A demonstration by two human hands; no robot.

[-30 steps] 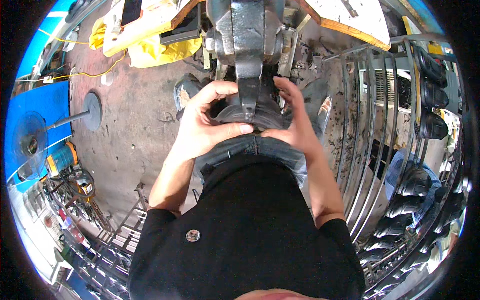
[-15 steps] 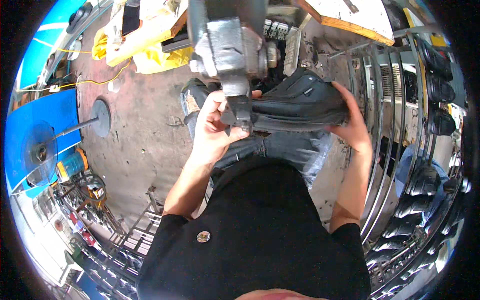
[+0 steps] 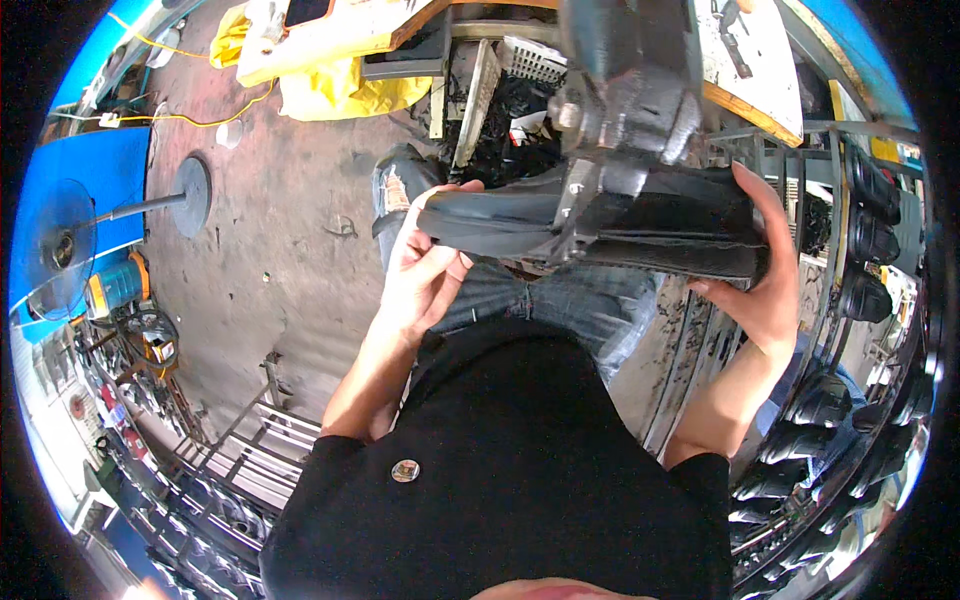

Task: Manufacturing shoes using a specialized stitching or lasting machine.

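Note:
A long black shoe [image 3: 680, 220] lies sideways across my lap, above my jeans. My left hand [image 3: 425, 260] grips its smooth, rounded left end, with the thumb below and the fingers along the edge. At the other end, my right hand [image 3: 765, 275] is wrapped round the shoe, thumb at the lower edge and fingers up over the far side. A grey metal machine head [image 3: 630, 110] comes down from above. Its narrow lower tip hides a strip of the shoe's middle; whether they touch I cannot tell.
A wooden-edged bench [image 3: 340, 45] with yellow cloth [image 3: 350, 92] stands at the far left. Behind the shoe is a white plastic basket [image 3: 530, 60]. Racks of black shoes [image 3: 865, 235] line the right side. A standing fan [image 3: 65, 245] is at the left.
The view has shifted, putting the machine head further right. The shoe now extends left past the machine's tip, and my left hand has moved away from that tip to the shoe's left end.

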